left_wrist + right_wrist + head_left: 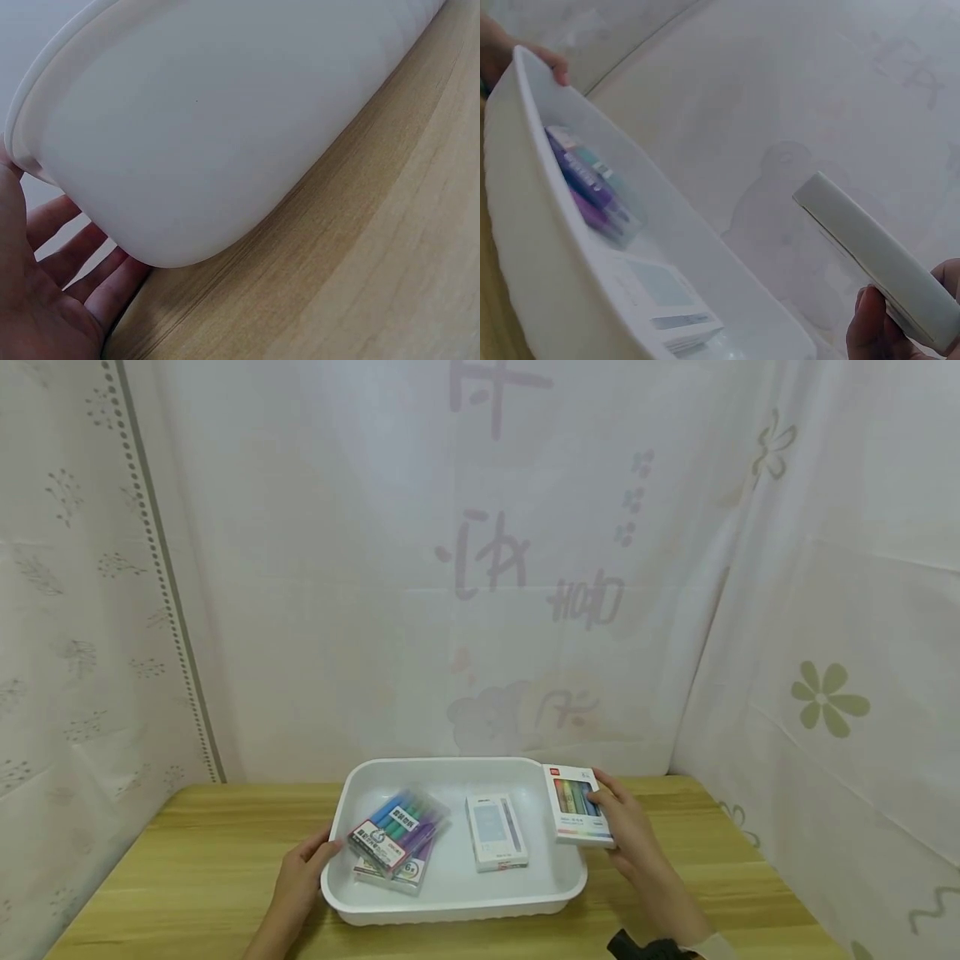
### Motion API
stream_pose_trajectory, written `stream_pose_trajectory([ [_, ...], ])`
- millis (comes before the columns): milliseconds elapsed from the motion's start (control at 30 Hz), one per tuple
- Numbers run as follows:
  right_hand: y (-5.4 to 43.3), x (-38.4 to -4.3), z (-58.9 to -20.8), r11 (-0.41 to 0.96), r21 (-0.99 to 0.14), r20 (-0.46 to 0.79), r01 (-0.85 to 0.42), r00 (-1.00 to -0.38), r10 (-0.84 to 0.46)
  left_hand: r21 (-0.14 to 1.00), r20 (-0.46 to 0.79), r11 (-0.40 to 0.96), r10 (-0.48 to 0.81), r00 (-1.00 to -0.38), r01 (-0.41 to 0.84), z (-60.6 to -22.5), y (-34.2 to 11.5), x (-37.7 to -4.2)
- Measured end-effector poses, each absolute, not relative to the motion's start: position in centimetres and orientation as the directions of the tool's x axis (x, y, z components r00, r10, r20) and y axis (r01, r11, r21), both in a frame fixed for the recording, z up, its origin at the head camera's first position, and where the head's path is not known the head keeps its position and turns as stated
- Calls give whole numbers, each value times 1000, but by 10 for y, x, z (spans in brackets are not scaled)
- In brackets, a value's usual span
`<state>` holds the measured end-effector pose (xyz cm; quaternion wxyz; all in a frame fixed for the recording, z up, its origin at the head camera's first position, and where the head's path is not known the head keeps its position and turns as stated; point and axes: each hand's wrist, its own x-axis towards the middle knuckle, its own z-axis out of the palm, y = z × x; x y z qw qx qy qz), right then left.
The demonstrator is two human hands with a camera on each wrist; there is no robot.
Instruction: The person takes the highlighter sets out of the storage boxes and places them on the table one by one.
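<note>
A white plastic tray (450, 910) stands on the wooden table. My left hand (300, 870) grips its left rim, the thumb over the edge and the fingers against the outer wall, as the left wrist view shows. Between the thumb and fingers of my right hand (632, 827) is a white box of crayons (577, 818) with a coloured window, held above the tray's right rim. The right wrist view shows that box (877, 259) edge-on. Inside the tray, a clear pack of coloured pens (397, 831) lies across another pack (408, 878) at the left. A white and pale-blue box (495, 832) lies right of them.
The wooden table (210, 860) extends on both sides of the tray. A pale printed curtain (337, 610) hangs behind it, and more patterned cloth (840, 593) closes off the sides. A black strap (648, 947) is on the right wrist.
</note>
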<state>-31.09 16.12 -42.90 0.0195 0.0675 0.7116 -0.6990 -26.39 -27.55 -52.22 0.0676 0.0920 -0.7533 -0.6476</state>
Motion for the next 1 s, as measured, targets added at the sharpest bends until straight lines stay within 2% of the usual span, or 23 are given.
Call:
stream_pose_trajectory([
  [467,199,-303,-432,-173,-980,-105,97,-994,38,985,-17,160,-243,-970,-58,-516,-273,-261],
  [767,214,-301,-435,-208,-973,-110,103,-994,22,981,-7,186,-238,-971,-53,-517,-273,-263],
  [1000,222,-306,-444,-227,-966,-127,123,-992,7,994,23,113,-207,-978,-1,-515,-274,-257],
])
